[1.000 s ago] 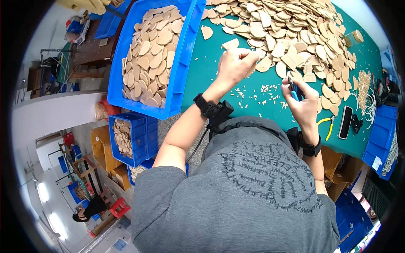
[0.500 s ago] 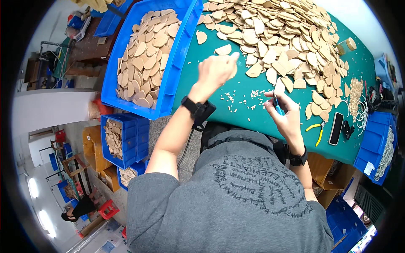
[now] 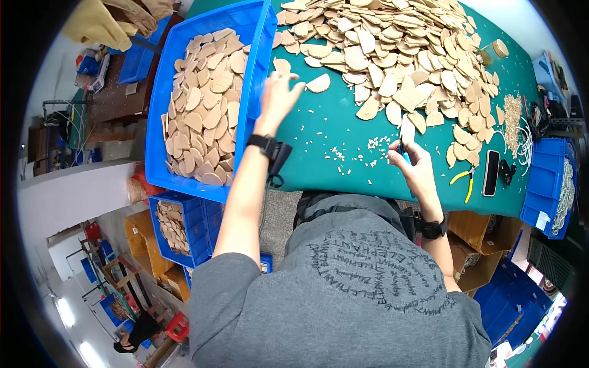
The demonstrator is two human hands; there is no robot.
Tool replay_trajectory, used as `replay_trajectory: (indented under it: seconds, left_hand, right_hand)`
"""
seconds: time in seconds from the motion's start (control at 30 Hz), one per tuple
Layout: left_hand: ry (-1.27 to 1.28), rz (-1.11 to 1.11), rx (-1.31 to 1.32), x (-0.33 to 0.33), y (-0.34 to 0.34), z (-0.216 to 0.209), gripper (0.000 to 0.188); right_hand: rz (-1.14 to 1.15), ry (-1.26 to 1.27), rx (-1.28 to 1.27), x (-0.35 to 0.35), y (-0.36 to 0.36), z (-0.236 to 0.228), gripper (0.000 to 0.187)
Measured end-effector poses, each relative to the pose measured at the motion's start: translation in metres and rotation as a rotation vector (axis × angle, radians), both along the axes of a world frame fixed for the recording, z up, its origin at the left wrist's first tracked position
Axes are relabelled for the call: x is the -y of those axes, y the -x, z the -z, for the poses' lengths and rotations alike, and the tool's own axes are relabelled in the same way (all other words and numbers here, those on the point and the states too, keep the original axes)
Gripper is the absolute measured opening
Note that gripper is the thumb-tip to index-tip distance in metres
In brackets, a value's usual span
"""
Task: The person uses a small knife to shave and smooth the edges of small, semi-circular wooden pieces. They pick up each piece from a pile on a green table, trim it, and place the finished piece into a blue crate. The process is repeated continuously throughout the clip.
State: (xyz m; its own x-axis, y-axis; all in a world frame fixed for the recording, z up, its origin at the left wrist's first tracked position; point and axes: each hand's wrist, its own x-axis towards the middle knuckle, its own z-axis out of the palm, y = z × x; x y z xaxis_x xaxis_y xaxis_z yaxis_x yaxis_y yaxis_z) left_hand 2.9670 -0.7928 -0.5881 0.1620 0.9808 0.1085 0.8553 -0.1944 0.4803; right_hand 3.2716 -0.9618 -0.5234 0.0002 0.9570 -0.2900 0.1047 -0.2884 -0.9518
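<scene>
My left hand [image 3: 280,99] is over the table's left side, beside the wall of the big blue bin. Its fingers are spread, and nothing shows in them. Just beyond the fingertips lies a tan half-round piece [image 3: 282,65]; another half-round piece [image 3: 318,83] lies to the right. My right hand [image 3: 416,168] is closed round a small blue-handled tool [image 3: 405,156], its kind mostly hidden by the fingers. At the tool's dark tip is a tan piece [image 3: 407,130]; whether it is held or lying there I cannot tell. A large heap of half-round pieces [image 3: 392,55] covers the far table.
The big blue bin [image 3: 262,58], full of tan pieces, stands at the left. Small chips [image 3: 374,145] lie scattered on the green table. Yellow-handled pliers [image 3: 470,184], a phone [image 3: 491,173] and a jar [image 3: 494,50] are at the right. A blue crate [image 3: 543,178] stands beyond.
My left hand has moved left towards the big bin and its fingers have spread. My right hand keeps the tool in about the same place. The whole view has shifted slightly.
</scene>
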Motion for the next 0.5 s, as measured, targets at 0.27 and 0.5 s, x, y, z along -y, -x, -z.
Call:
replay_trajectory:
  seconds: [0.27,0.5]
  left_hand:
    - [0.325,-0.037,-0.136,-0.038,-0.044,0.089,0.053]
    - [0.845,0.183,0.812,0.012,-0.047,-0.006,0.028]
  right_hand:
    - [0.179,0.131,-0.122,-0.029,-0.003,0.006,0.018]
    - [0.079,0.113,-0.143,-0.041,0.017,0.000,0.020]
